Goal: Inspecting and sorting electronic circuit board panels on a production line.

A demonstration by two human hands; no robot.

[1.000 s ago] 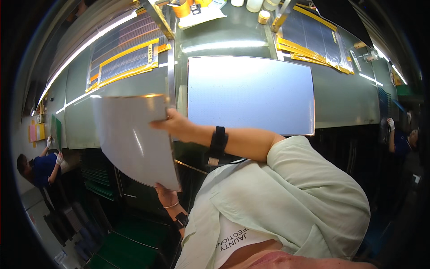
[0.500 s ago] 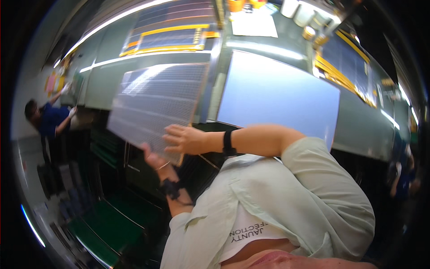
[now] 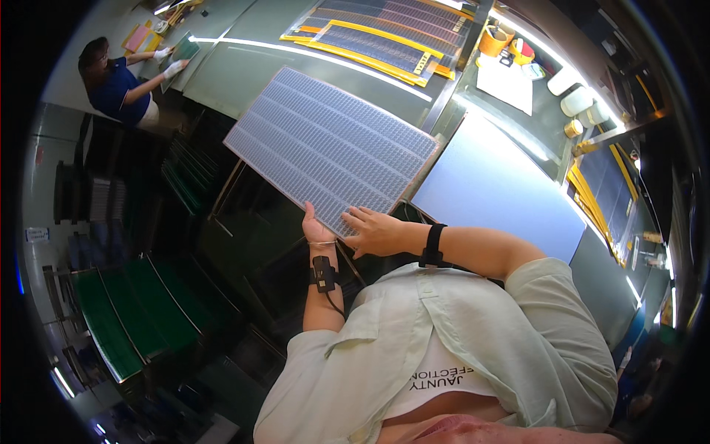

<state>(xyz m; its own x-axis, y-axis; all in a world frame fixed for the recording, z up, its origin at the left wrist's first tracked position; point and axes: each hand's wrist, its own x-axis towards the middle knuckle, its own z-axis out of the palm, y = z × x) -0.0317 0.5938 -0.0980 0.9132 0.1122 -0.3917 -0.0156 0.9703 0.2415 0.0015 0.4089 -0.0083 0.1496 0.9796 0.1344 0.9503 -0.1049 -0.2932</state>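
Observation:
A large rectangular circuit board panel (image 3: pixel 333 144), grey-white with a dense grid in long bands and a copper-coloured rim, lies tilted in front of me. Its left part reaches out past the bench's front edge. My left hand (image 3: pixel 316 224) holds the panel's near edge, thumb showing and the other fingers hidden beneath. Close to it, my right hand (image 3: pixel 372 229) lies over the near right corner, fingers spread on the top surface. A plain light-blue sheet (image 3: pixel 503 189) rests on the bench to the right, beside the panel.
Yellow-framed dark sheets (image 3: pixel 377 52) lie on the green bench (image 3: pixel 251 78) behind the panel, with more frames (image 3: pixel 599 200) at right. Tape rolls (image 3: pixel 494 41), white paper (image 3: pixel 506 83) and white jars (image 3: pixel 573 100) stand farther back. A gloved co-worker (image 3: pixel 122 89) handles a board at far left. Green racks (image 3: pixel 137 311) stand lower left.
The whole view has swung round, so the bench and panel appear turned clockwise and now look sharper. Both hands keep their places at the panel's near edge.

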